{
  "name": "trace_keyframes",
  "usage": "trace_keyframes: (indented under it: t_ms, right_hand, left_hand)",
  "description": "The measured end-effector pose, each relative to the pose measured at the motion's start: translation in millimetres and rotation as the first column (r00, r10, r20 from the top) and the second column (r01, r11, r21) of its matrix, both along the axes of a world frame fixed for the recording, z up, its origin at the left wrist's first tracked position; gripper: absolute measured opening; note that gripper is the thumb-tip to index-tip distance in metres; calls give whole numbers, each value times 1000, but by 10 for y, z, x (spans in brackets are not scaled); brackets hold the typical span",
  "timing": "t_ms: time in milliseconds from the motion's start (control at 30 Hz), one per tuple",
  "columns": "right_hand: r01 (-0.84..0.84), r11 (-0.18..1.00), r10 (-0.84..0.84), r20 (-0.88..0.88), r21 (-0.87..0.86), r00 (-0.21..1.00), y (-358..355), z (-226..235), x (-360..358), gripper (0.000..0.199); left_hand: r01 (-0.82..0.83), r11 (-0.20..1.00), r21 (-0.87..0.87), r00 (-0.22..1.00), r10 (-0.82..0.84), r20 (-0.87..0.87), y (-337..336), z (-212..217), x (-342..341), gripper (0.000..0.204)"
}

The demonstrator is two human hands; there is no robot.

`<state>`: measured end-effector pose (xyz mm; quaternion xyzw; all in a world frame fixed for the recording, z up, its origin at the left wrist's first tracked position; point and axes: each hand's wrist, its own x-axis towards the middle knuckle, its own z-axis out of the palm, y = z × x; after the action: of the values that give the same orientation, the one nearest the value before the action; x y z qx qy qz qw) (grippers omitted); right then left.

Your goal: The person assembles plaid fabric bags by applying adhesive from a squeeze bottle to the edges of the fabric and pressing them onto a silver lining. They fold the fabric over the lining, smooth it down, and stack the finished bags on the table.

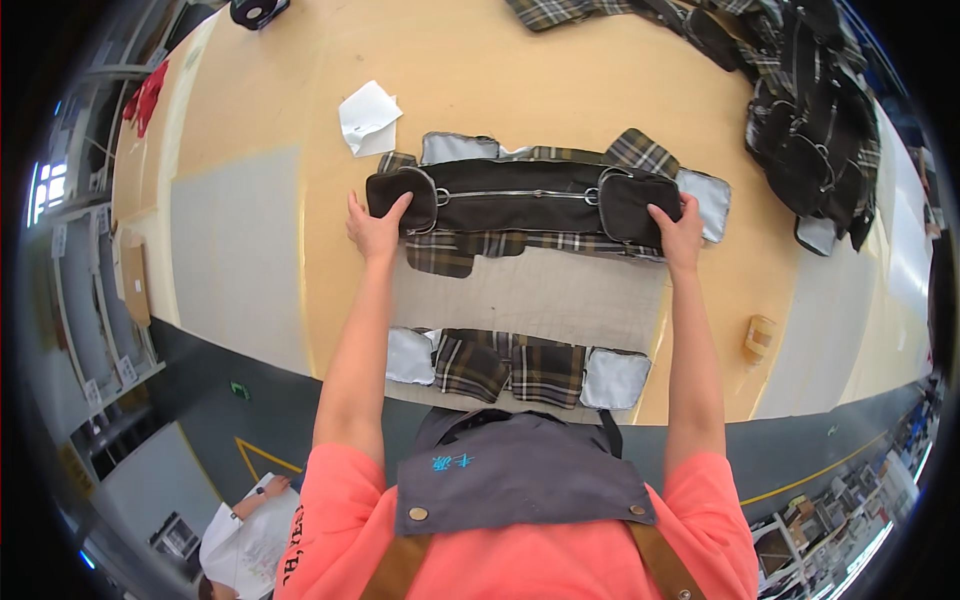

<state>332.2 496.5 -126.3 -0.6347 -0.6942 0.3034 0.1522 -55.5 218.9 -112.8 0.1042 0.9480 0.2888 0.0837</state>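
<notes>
A long black fabric bag piece lies crosswise on the table, with a zipper along its middle, metal rings and a rounded pocket at either end. Plaid and silvery lining flaps stick out around it. My left hand is closed on its left end, thumb on top of the pocket and fingers at the outer edge. At the other end, my right hand pinches the right pocket's edge between thumb and fingers. Nearer to me lies a second piece, plaid in the middle with silvery ends, untouched by either hand.
A pile of black and plaid bag pieces covers the far right. White paper lies beyond my left hand, and a small amber container stands at right. A black round object sits far left. Another person is at lower left.
</notes>
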Motion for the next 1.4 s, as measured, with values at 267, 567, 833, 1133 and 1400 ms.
trace_keyframes:
  t_ms: [267,567,833,1133,1400]
  right_hand:
    - [-224,928,121,328,297,937,-195,505,-66,38]
    - [-86,987,110,-178,137,978,-706,1141,268,13]
    - [-223,925,277,-144,307,950,-1516,377,1097,25]
    - [-535,752,380,411,385,829,-1660,675,1017,37]
    - [-634,741,611,170,222,773,-2569,861,91,35]
  left_hand:
    - [-20,951,307,941,-86,327,-180,129,-303,71]
    - [-11,822,570,855,-288,432,-522,762,-221,16]
    - [523,850,65,849,-513,-128,-1397,222,84,23]
    - [575,713,-401,632,-699,-335,-1535,483,233,29]
    - [880,474,-39,454,-861,-228,-1117,810,1623,48]
